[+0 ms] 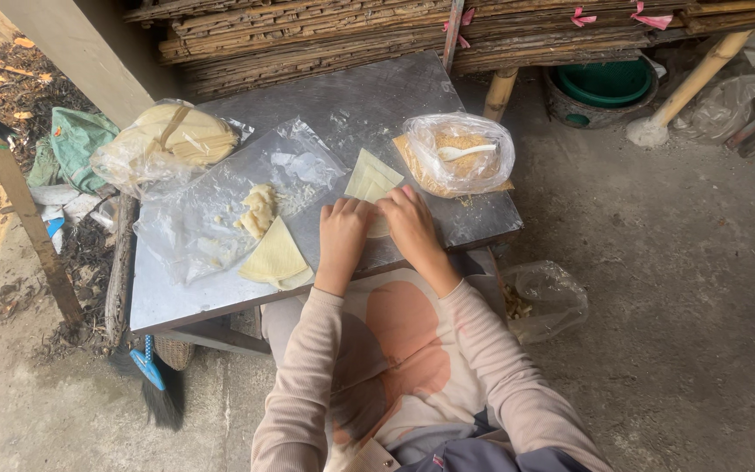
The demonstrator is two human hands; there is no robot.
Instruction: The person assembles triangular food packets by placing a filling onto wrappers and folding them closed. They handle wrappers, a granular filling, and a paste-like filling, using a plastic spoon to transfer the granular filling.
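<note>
Left hand: the left hand (pixel 343 220) lies palm down on the table (pixel 377 96), fingers curled onto the near corner of a pale wrapper (pixel 372 182), pressing it rather than lifting it.
Right hand: the right hand (pixel 405 217) sits just beside the left, touching it, fingers bent over the same wrapper's near edge; whether it pinches or only presses, I cannot tell.
Wrapper: flat on the table, far corner pointing away from the person, its near part hidden under both hands.
Bag with spoon: beyond the wrapper and to its right, a clear bag (pixel 460 154) of crumbly filling with a white spoon (pixel 465 151) lying in it, close to the table's right edge.
Plastic sheet: left of the wrapper, a clear sheet (pixel 220 210) spread over the table, bearing a lump of dough (pixel 259 210) and a folded triangle (pixel 276 256) near the front edge.
Stack bag: at the table's far left corner, a bag of stacked wrappers (pixel 170 140), overhanging the edge.
Open room: bare tabletop lies beyond the wrapper toward the back; the front edge is close under the wrists.
Around the table: bamboo poles (pixel 395 26) behind it, concrete floor (pixel 683 288) to its right, a broom (pixel 155 385) below its left front corner.
</note>
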